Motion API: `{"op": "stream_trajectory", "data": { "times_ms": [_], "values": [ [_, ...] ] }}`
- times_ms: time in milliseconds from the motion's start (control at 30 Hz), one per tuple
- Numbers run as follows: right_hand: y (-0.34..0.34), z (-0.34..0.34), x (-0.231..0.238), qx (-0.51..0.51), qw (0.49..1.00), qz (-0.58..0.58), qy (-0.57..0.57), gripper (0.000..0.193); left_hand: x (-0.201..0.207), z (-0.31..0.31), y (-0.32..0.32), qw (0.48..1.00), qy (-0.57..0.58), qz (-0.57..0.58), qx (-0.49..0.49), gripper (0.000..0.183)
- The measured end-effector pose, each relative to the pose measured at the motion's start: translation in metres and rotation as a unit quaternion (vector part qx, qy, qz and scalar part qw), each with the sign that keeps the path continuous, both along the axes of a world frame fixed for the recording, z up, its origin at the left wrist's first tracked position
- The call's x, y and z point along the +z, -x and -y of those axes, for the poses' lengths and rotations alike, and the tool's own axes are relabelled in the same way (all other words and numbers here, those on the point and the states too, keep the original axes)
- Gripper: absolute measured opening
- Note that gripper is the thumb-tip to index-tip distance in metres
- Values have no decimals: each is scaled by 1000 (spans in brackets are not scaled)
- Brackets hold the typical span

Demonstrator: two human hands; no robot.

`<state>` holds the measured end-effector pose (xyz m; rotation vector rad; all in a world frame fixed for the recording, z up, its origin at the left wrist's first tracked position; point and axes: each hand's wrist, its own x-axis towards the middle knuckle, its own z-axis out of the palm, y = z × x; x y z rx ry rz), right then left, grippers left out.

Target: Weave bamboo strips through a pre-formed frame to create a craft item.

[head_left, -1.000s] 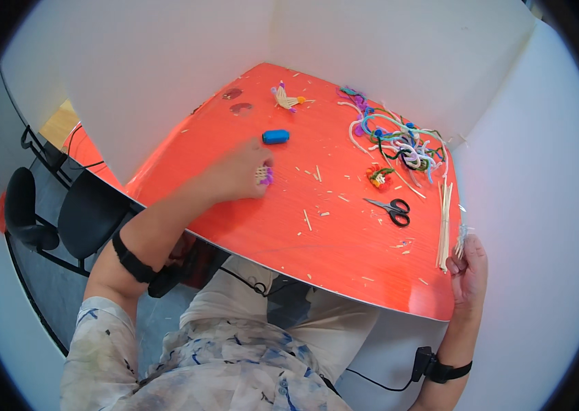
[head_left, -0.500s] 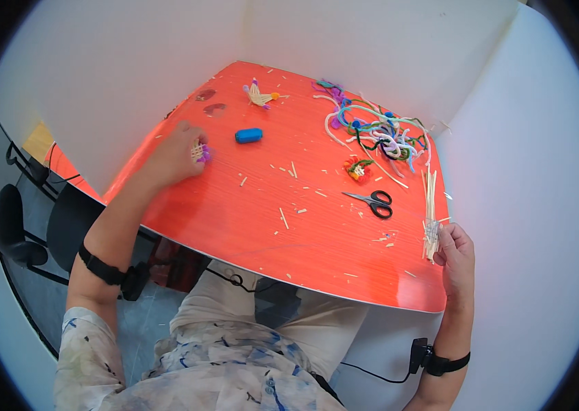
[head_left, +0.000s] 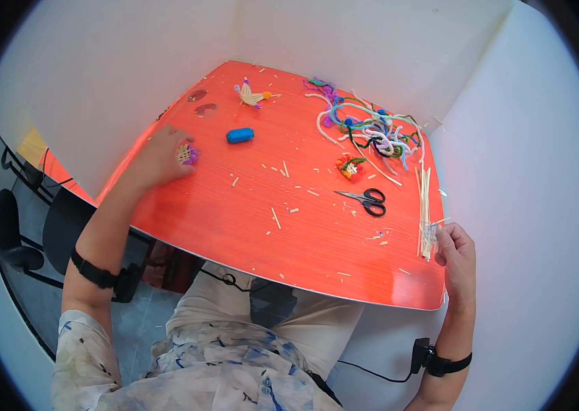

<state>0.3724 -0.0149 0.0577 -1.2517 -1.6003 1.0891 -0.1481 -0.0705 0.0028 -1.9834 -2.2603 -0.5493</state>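
At the table's left side, my left hand (head_left: 157, 159) lies with fingers and thumb apart around a small woven piece (head_left: 185, 154) of pale sticks with a purple edge. The piece rests on the table, partly covered by the fingers. At the right edge, my right hand (head_left: 457, 251) pinches the clear plastic wrap around a bundle of thin pale sticks (head_left: 425, 205). The fingertips behind the wrap are hidden. Black-handled scissors (head_left: 370, 201) lie left of the bundle, blades pointing left. Beyond them sits a small red, orange and green yarn piece (head_left: 350, 166).
A tangle of coloured yarn (head_left: 378, 133) lies at the back right. A blue cylindrical object (head_left: 240, 135) and a star-shaped stick piece (head_left: 251, 94) are farther left. Stick scraps (head_left: 276, 218) dot the red table (head_left: 214, 212). White panels (head_left: 365, 41) border it.
The view has shifted slightly. More of the woven piece shows beside my left hand, whose fingers have spread from it. My right hand still pinches the wrapped stick bundle.
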Motion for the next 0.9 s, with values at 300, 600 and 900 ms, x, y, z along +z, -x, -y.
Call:
{"op": "stream_trajectory", "data": {
  "times_ms": [300, 600, 900],
  "values": [
    [24, 15, 9, 26, 999, 38, -17, 18, 37, -7, -125, 937, -32, 251, -241, 31],
    [41, 26, 15, 140, 990, -19, -17, 17, 24, -27, -217, 848, 88, 342, -395, 41],
    [41, 27, 11, 164, 985, -43, -9, 17, 24, -25, -223, 848, 80, 329, -409, 17]
  ]
}}
